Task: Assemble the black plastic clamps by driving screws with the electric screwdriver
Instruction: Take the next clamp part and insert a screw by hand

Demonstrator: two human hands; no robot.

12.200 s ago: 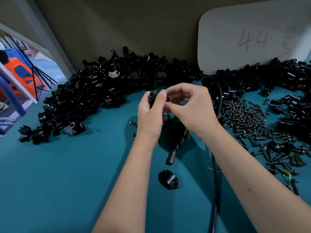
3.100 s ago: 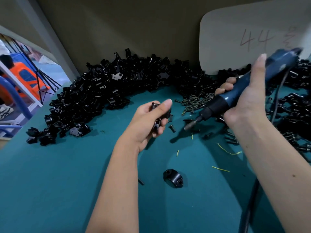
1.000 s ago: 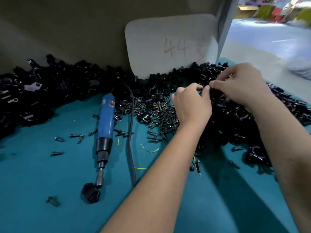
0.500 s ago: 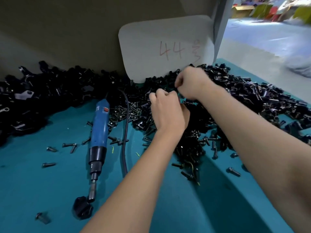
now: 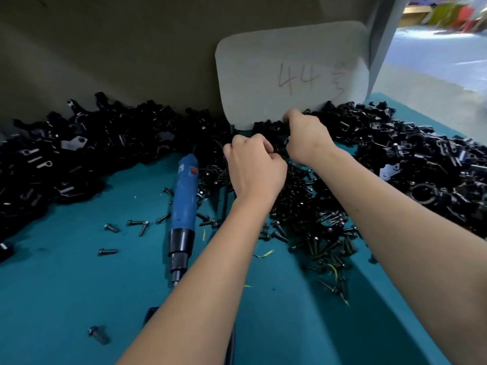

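Observation:
Black plastic clamp parts lie heaped along the back wall, one pile on the left (image 5: 79,154) and one on the right (image 5: 421,159). My left hand (image 5: 254,167) and my right hand (image 5: 305,138) are both curled, knuckles up, at the pile in front of the card. Each grips a black clamp part (image 5: 279,150) where the hands meet; the fingertips are hidden. The blue electric screwdriver (image 5: 184,204) lies untouched on the teal table (image 5: 66,285), left of my left forearm, bit toward me. A heap of dark screws (image 5: 311,233) sits under my forearms.
A grey card marked "44" (image 5: 290,75) leans on the back wall behind my hands. Loose screws (image 5: 137,225) are scattered left of the screwdriver. Its black cable (image 5: 226,198) runs under my left arm. A black clamp (image 5: 151,312) peeks out beside my left forearm.
Both hands have shifted slightly left and deeper into the pile by the card, closing together. The view has panned a little; the screwdriver has stayed where it lay.

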